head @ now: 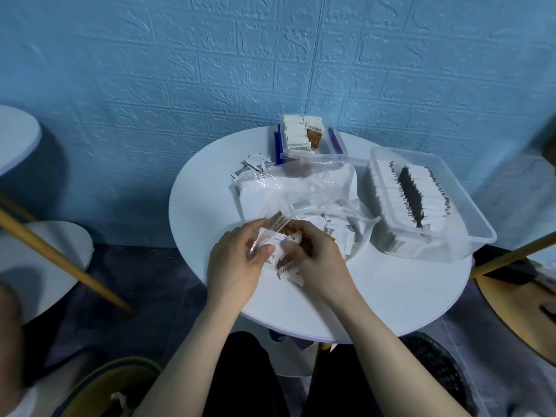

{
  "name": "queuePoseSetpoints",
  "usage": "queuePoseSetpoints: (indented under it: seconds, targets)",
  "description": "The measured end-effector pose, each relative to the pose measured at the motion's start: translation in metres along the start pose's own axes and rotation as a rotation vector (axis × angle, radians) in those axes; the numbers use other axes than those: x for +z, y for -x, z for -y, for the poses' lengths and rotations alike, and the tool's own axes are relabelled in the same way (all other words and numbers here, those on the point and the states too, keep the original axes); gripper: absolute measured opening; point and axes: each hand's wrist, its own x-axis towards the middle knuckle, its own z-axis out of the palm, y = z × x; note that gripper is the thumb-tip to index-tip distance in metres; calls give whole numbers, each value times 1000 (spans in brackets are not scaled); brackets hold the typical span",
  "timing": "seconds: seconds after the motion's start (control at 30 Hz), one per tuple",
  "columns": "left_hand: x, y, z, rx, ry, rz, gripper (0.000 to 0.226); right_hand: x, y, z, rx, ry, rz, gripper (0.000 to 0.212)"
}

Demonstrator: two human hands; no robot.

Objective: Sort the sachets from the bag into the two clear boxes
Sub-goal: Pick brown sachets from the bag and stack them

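- Big clear box (pixel 469 236), right side of table (pixel 210 188): dense rows of white sachets, looks near full.
- Small clear box (pixel 338 147) at far edge: brown/white sachets stacked, partly filled.
- Bag (pixel 301 188) mid-table, mouth toward me, plenty left inside; a few loose sachets (pixel 255 164) beside it.
- My left hand (pixel 237 263) & right hand (pixel 319 260): fingers curled round a bunch of sachets (pixel 285 263) at bag mouth.
- I'd say past halfway, not done.
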Motion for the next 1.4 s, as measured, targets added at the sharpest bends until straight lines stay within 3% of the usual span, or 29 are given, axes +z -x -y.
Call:
queuePoseSetpoints:
  seconds: [0.27, 0.43, 0.57, 0.63, 0.77, 0.9, 1.0, 1.3, 1.4]
  targets:
    - [4, 2, -5, 16, -50, -49, 35, 0, 1, -2, 27, -26, -83, 43]
    - [2, 5, -10, 111, -237, -48, 39, -39, 11, -15, -38, 25, -51, 47]
    - [2, 13, -23, 424, -395, -264, 39, -70, 17, -23, -156, 61, 50, 55]
    - [9, 19, -32, 541, -268, -208, 38, -80, 18, -27, -201, 90, 88, 54]
    - [26, 31, -44, 286, 66, 141, 53, -82, 24, -31, -315, 161, 139, 53]
    - [32, 32, -35, 129, 219, 163, 35, -83, 33, -42, -285, 54, 100, 59]
    - [33, 27, -28, 41, 318, 187, 40, -87, 42, -56, -202, -43, 32, 65]
    - [21, 30, -31, 166, 326, 388, 33, -82, 51, -61, -232, -184, -30, 60]
    - [23, 32, -31, 124, 330, 360, 47, -77, 48, -54, -324, -119, -27, 59]
